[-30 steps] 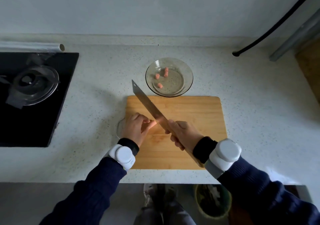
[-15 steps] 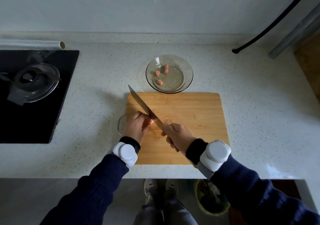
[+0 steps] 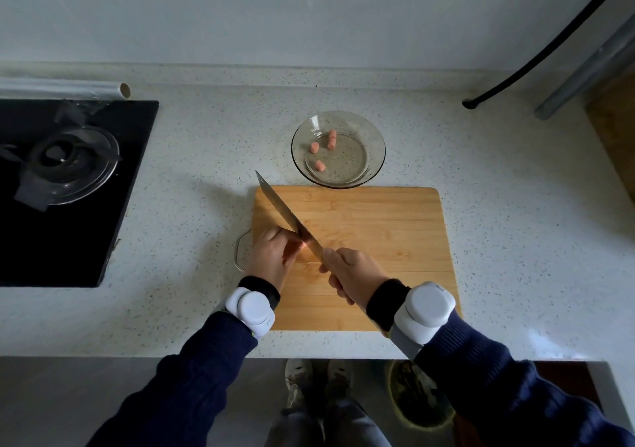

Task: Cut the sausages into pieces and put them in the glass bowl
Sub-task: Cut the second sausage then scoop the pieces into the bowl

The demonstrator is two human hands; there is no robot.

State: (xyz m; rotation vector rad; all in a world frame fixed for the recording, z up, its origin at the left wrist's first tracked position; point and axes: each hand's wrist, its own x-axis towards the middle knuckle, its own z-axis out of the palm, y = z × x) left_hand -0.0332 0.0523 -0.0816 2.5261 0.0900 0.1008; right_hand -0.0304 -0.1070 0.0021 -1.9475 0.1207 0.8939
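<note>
A wooden cutting board (image 3: 378,226) lies on the counter in front of me. My left hand (image 3: 271,254) holds a pink sausage (image 3: 302,244) down on the board's left part; only its tip shows past my fingers. My right hand (image 3: 354,275) grips the handle of a long knife (image 3: 285,209), whose blade lies against the sausage tip and points up-left past the board's corner. Just behind the board stands the glass bowl (image 3: 374,137) with three pink sausage pieces (image 3: 319,165) inside.
A black hob (image 3: 68,206) with a glass lid fills the left side. A roll of film (image 3: 62,87) lies behind it. A black cable (image 3: 549,48) runs across the upper right. The counter's front edge is just below my wrists. A metal handle (image 3: 238,250) sticks out left of the board.
The knife blade has slid down and left along the sausage tip in a cutting stroke. My left hand has stayed on the sausage.
</note>
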